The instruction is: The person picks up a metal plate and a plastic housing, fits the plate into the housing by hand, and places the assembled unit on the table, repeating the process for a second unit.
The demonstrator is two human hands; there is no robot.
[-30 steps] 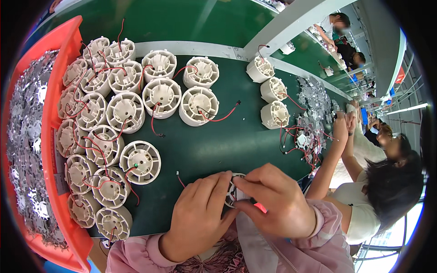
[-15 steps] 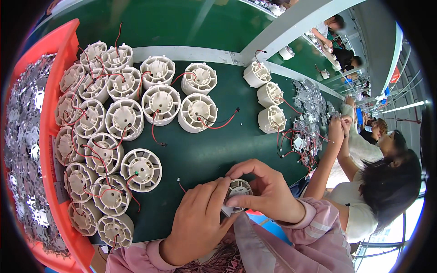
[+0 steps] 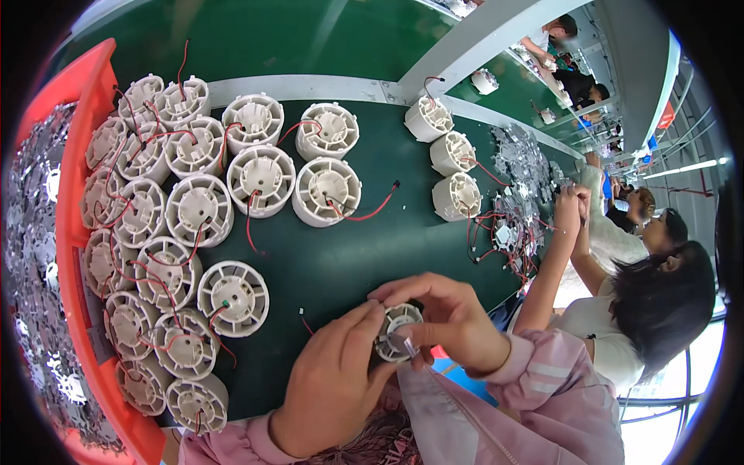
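Note:
Close to the table's near edge, my left hand is wrapped around the left side of a white round plastic housing with a spoked rim. My right hand closes on the same housing from the right, its fingers curved over the far side and its thumb on the open face. A small shiny silvery piece shows at the tip of that thumb; whether it is loose or attached cannot be seen. My fingers hide much of the housing. Just left of my hands, a thin red wire with a white connector lies on the green table.
Many similar white housings with red and black wires crowd the left side. A red bin of silvery metal plates borders them. Three housings line up at right, beside loose plates and tangled wires. A co-worker sits at right.
The housing has tilted so its open spoked face shows more. My right thumb has shifted lower on it, and the silvery piece now shows at the thumb tip. The view has shifted slightly.

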